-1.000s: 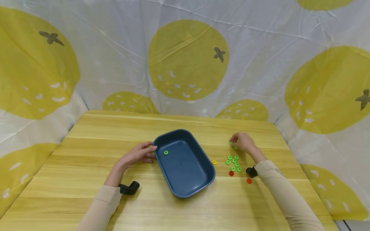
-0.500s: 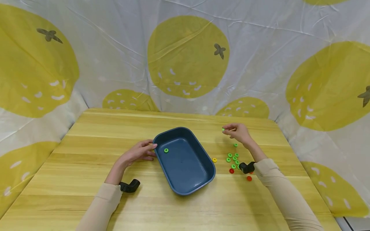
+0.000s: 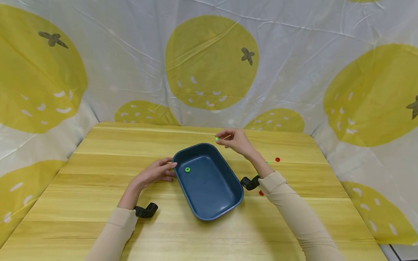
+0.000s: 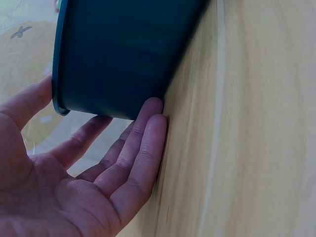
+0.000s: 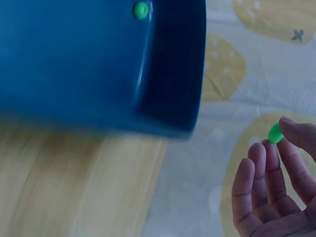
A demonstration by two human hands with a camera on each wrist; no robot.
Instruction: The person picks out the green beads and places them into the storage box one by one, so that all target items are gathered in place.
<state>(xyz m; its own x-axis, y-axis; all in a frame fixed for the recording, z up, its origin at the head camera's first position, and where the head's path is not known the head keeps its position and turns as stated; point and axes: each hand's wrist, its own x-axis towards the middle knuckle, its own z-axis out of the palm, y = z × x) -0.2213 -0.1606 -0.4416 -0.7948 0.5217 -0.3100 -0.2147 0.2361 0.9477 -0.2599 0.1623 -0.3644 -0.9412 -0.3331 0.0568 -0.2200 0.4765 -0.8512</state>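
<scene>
A dark blue tray (image 3: 225, 210) sits mid-table with one green ring (image 3: 187, 169) inside, also seen in the right wrist view as green ring (image 5: 141, 10) in the tray (image 5: 173, 74). My right hand (image 3: 236, 141) hovers over the tray's far right corner and pinches a small green ring (image 3: 217, 139) between thumb and fingertips; the pinched ring (image 5: 275, 133) shows in the right wrist view. My left hand (image 3: 156, 173) lies flat on the table, straight fingers (image 4: 143, 148) touching the tray's left wall (image 4: 123, 54).
Loose small rings lie on the wooden table (image 3: 98, 224) right of the tray: a red one (image 3: 277, 159), another red one (image 3: 261, 193), a green one (image 3: 267, 162); others are hidden by my right arm. A lemon-print cloth (image 3: 209, 61) backs the table.
My right hand lifted a green ring from the pile at the right and carried it left and up, to above the tray's far corner. The left hand stayed put.
</scene>
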